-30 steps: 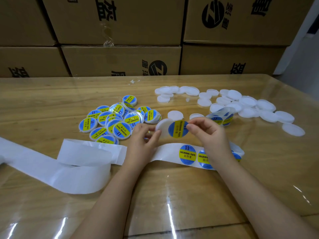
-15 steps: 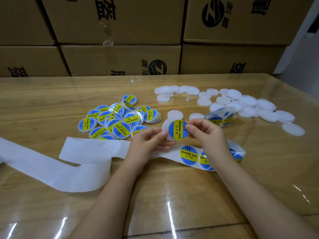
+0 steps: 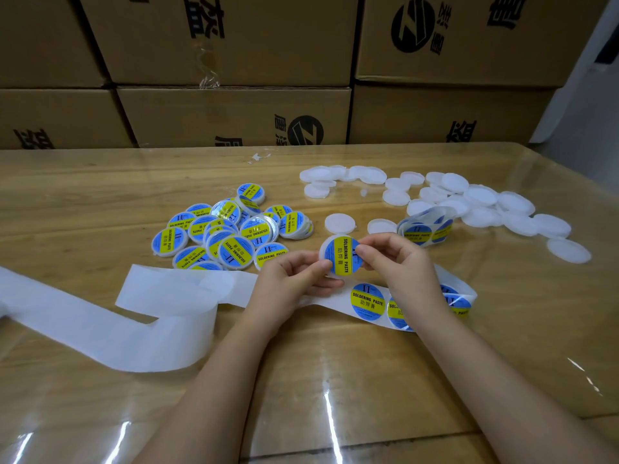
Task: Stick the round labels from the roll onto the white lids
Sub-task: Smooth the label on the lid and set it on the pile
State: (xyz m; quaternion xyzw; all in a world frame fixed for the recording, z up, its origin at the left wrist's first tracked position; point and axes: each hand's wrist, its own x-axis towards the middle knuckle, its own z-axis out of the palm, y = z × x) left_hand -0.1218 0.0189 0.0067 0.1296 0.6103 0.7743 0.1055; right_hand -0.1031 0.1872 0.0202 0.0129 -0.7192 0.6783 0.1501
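Head: label (image 3: 342,256) now on lid (image 3: 322,254)

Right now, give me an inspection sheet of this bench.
Surface: wooden table under glossy clear cover.
Job's things: labelled lid in hand; labelled pile left; plain lids right; label strip under the hands.
Clutter: spent backing liner looped left; clear scrap at far edge.
Grippers: left hand and right hand both pinch the labelled lid with their fingers.
Cables: nothing seen.
Surroundings: stacked cardboard boxes behind.
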